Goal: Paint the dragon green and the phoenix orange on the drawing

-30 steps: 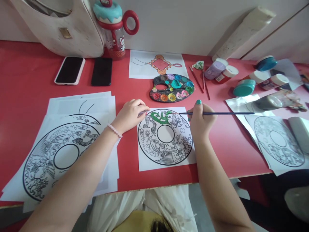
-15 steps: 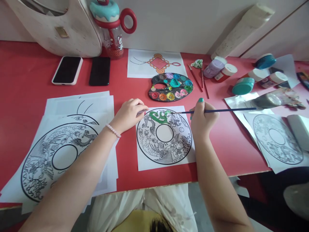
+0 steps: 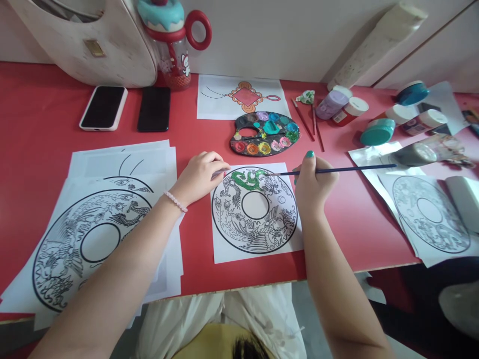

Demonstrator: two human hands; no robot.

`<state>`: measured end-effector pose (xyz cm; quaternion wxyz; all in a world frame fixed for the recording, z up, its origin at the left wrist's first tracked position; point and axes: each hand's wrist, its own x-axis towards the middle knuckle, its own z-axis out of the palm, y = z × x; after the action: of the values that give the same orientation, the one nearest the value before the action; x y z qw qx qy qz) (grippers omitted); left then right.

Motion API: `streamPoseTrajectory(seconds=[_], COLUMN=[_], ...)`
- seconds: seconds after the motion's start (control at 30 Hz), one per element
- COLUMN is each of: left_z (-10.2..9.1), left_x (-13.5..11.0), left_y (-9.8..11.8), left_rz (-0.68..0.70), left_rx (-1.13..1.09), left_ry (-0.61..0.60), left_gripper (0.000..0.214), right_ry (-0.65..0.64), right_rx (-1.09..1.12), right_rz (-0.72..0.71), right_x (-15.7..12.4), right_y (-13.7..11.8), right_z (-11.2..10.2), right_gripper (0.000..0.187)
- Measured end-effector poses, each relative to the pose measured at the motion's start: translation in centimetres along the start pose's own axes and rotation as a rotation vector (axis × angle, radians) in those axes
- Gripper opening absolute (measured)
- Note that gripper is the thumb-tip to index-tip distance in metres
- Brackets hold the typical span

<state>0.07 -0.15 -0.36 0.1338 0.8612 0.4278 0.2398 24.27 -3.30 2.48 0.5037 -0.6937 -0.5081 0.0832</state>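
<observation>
A sheet with a round dragon line drawing point(image 3: 255, 212) lies in front of me on the red table point(image 3: 45, 134). Its top part is painted green. My right hand point(image 3: 313, 183) grips a thin blue paintbrush point(image 3: 348, 170), whose tip touches the green area near the top of the drawing. My left hand point(image 3: 201, 175) rests with curled fingers on the sheet's upper left corner, pressing it down. A dark paint palette point(image 3: 265, 134) with several colour wells sits just beyond the sheet.
A stack of larger printed drawings point(image 3: 93, 234) lies at left. Two phones point(image 3: 103, 107) and a bottle point(image 3: 172, 40) stand at the back left beside a cream bag point(image 3: 112, 45). Paint jars point(image 3: 377, 133), spare brushes point(image 3: 313, 122) and more drawings point(image 3: 430, 214) fill the right side.
The brush tip has shifted slightly along the green area at the top of the drawing. My left hand stays on the sheet's corner.
</observation>
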Motion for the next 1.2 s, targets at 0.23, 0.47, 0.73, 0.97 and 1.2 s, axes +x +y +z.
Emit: streamPoseTrajectory(seconds=[0.23,0.47,0.73,0.97,1.2], left_z=[-0.08,-0.29,-0.40,-0.55,-0.69], left_x=[0.05,0.07,0.13,0.11,0.29], left_y=[0.10,0.17,0.16,0.20,0.30], left_rz=[-0.002,0.008,0.011,-0.005,-0.012], left_rx=[-0.002,-0.006,-0.023,-0.026,-0.008], left_ry=[0.005,0.003,-0.002,-0.020,-0.036], left_gripper=[0.017,0.018,0.020,0.020,0.021], right_ry=[0.002,-0.021,-0.009,-0.033,-0.021], right_rx=[0.058,0.005,0.063,0.037,0.088], right_rz=[0.015,-0.025,-0.006,-0.024,-0.018], right_x=[-0.12,-0.09,0.03,0.00,0.14], right_y=[-0.27,-0.38,-0.27,-0.10,-0.17], right_z=[0.03,0.04,-0.08,0.09,-0.21], right_gripper=[0.043,0.045,0.045,0.043,0.043])
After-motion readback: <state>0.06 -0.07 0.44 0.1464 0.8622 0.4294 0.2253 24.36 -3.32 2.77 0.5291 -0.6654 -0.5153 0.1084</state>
